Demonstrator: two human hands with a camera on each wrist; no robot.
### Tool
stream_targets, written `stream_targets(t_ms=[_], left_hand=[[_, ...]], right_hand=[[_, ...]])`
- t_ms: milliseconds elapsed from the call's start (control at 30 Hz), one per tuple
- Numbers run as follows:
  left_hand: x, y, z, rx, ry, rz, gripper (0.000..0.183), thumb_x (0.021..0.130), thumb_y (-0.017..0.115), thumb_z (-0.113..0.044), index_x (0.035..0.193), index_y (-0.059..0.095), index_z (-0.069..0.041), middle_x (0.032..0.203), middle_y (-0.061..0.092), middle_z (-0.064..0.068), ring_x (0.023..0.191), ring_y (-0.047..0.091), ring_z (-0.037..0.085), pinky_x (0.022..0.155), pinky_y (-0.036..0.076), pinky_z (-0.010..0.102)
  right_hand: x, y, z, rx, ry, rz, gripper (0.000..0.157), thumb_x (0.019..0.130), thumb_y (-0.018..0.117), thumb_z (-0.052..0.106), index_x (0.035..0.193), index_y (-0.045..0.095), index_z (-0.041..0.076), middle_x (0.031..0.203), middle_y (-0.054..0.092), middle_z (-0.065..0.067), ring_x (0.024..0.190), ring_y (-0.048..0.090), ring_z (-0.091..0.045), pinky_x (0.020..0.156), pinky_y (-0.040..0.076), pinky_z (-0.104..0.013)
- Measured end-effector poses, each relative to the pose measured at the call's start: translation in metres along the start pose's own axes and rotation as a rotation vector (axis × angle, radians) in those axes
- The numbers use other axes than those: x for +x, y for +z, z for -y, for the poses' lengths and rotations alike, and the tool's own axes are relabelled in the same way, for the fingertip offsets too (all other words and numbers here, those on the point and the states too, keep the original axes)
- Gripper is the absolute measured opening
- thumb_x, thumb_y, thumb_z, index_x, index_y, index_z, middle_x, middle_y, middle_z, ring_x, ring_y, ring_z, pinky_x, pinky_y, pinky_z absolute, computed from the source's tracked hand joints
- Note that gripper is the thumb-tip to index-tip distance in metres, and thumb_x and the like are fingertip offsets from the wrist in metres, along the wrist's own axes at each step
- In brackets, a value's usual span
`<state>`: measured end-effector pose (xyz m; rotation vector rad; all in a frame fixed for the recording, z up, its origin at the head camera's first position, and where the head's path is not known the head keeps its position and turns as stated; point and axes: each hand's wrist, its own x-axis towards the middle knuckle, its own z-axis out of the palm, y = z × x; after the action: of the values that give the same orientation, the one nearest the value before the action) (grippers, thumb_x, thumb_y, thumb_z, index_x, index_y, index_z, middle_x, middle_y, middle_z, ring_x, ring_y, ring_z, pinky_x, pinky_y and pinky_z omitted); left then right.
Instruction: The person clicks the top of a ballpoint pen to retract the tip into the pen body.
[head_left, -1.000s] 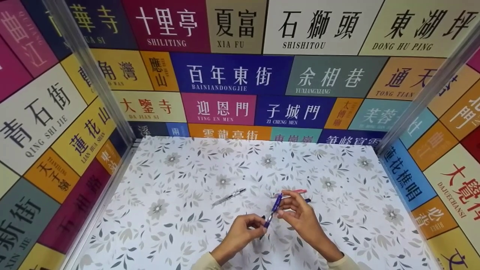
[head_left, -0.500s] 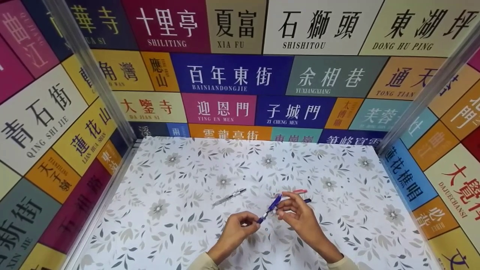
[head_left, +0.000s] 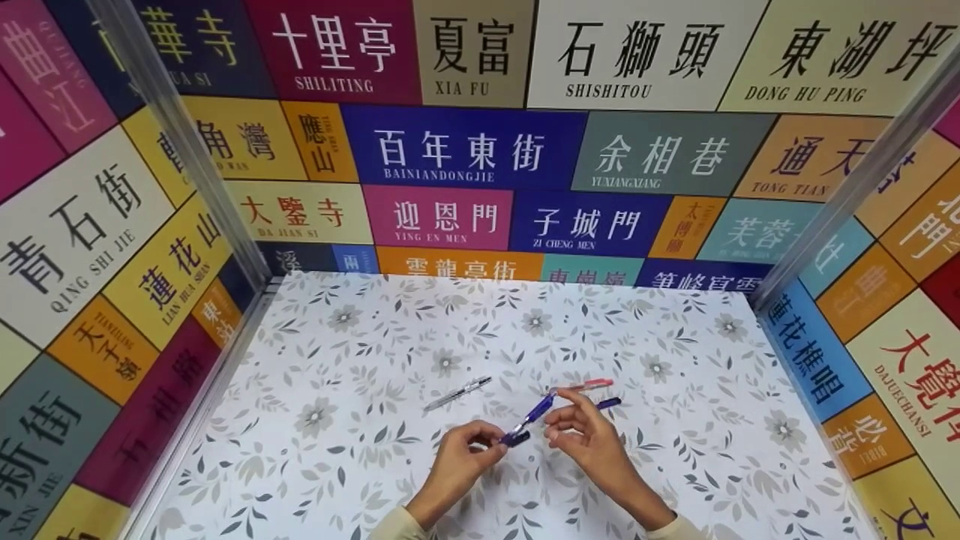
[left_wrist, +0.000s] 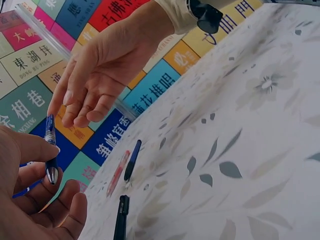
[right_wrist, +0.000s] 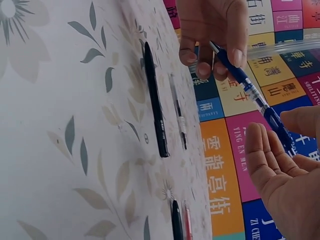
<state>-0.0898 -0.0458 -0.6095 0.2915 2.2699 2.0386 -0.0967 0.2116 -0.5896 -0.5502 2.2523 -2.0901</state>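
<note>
Blue pen (head_left: pixel 538 409) tipped flatter, left hand (head_left: pixel 461 456) pinching it, right hand (head_left: pixel 591 444) relaxed, touching its upper end

The table (head_left: pixel 360 480) on my feed has a white top with a grey and beige print of flowers and leaves all over. I count four pens lying on it. The clear pen (head_left: pixel 459 393) sits off to the left in the head view, kinda slanted, dark end aimed away and to the right. Over on the right, the red pen (head_left: pixel 598 383) and the dark blue pen (head_left: pixel 611 403) lie just beside each other, roughly parallel; can't tell if they touch. The black pen (right_wrist: pixel 156 100) is closer to the person's side, apart from the other three.
</note>
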Motion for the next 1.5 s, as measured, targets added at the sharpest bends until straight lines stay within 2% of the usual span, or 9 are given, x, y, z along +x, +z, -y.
stream_targets(t_ms=[167,433,567,733,900,1000,1233,1367,1500], left_hand=[[-0.002,-0.004,0.007,0.057,0.049,-0.048,0.015,0.087,0.085,-0.001,0.100,0.082,-0.008,0.091,0.076,0.004,0.087,0.070,0.010,0.076,0.059,0.024],[-0.006,-0.010,0.020,0.120,0.167,-0.109,0.018,0.086,0.085,0.005,0.096,0.081,-0.009,0.089,0.074,0.003,0.081,0.068,0.009,0.069,0.061,0.025],[-0.006,-0.015,0.026,0.170,0.210,-0.114,0.019,0.087,0.084,0.007,0.098,0.081,-0.009,0.089,0.073,0.003,0.078,0.067,0.011,0.066,0.059,0.024],[-0.006,-0.021,0.029,0.242,0.220,-0.117,0.019,0.087,0.082,0.006,0.099,0.082,-0.008,0.089,0.072,-0.002,0.077,0.067,0.010,0.068,0.059,0.024],[-0.006,-0.025,0.034,0.291,0.277,-0.136,0.020,0.085,0.083,0.007,0.098,0.081,-0.008,0.090,0.074,-0.001,0.080,0.068,0.014,0.070,0.060,0.030],[-0.006,-0.027,0.036,0.309,0.309,-0.147,0.021,0.084,0.084,0.008,0.099,0.081,-0.008,0.091,0.075,0.001,0.082,0.070,0.018,0.072,0.062,0.034],[-0.006,-0.033,0.039,0.330,0.280,-0.165,0.020,0.086,0.082,0.008,0.098,0.081,-0.008,0.092,0.075,-0.001,0.084,0.069,0.013,0.075,0.061,0.031],[-0.007,-0.036,0.041,0.346,0.238,-0.164,0.019,0.087,0.082,0.005,0.098,0.081,-0.010,0.093,0.074,-0.003,0.084,0.067,0.011,0.075,0.058,0.027],[-0.008,-0.038,0.044,0.356,0.221,-0.156,0.017,0.088,0.082,0.004,0.099,0.081,-0.009,0.093,0.074,-0.002,0.084,0.067,0.012,0.074,0.056,0.027]], right_hand=[[0.000,0.007,-0.008,-0.007,0.010,0.004,0.067,0.100,0.074,-0.006,0.159,0.043,-0.007,0.115,0.068,-0.034,0.100,0.074,-0.026,0.081,0.066,-0.035],[0.001,0.016,-0.015,0.011,0.053,0.023,0.069,0.100,0.074,-0.006,0.160,0.041,-0.008,0.117,0.066,-0.040,0.099,0.074,-0.023,0.082,0.065,-0.035],[0.002,0.020,-0.020,0.010,0.062,0.028,0.070,0.099,0.073,-0.008,0.160,0.041,-0.008,0.118,0.065,-0.042,0.100,0.074,-0.027,0.082,0.066,-0.036],[0.001,0.024,-0.028,0.002,0.071,0.035,0.070,0.100,0.073,-0.006,0.161,0.039,-0.009,0.119,0.065,-0.042,0.100,0.074,-0.023,0.084,0.066,-0.040],[0.000,0.026,-0.033,0.017,0.098,0.045,0.068,0.102,0.071,-0.006,0.162,0.039,-0.008,0.121,0.064,-0.042,0.100,0.073,-0.021,0.086,0.066,-0.047],[0.001,0.028,-0.034,0.013,0.105,0.029,0.066,0.101,0.072,-0.006,0.160,0.043,-0.006,0.120,0.064,-0.041,0.098,0.073,-0.022,0.084,0.066,-0.045],[0.007,0.033,-0.036,0.025,0.103,-0.027,0.053,0.098,0.071,-0.011,0.147,0.053,-0.013,0.117,0.067,-0.036,0.094,0.074,-0.023,0.079,0.064,-0.033],[0.012,0.037,-0.038,0.081,0.110,-0.068,0.045,0.095,0.069,-0.013,0.137,0.054,-0.019,0.115,0.066,-0.036,0.094,0.073,-0.025,0.080,0.064,-0.034],[0.015,0.042,-0.042,0.076,0.119,-0.082,0.047,0.095,0.070,-0.012,0.139,0.053,-0.021,0.114,0.066,-0.035,0.093,0.073,-0.022,0.081,0.064,-0.034]])
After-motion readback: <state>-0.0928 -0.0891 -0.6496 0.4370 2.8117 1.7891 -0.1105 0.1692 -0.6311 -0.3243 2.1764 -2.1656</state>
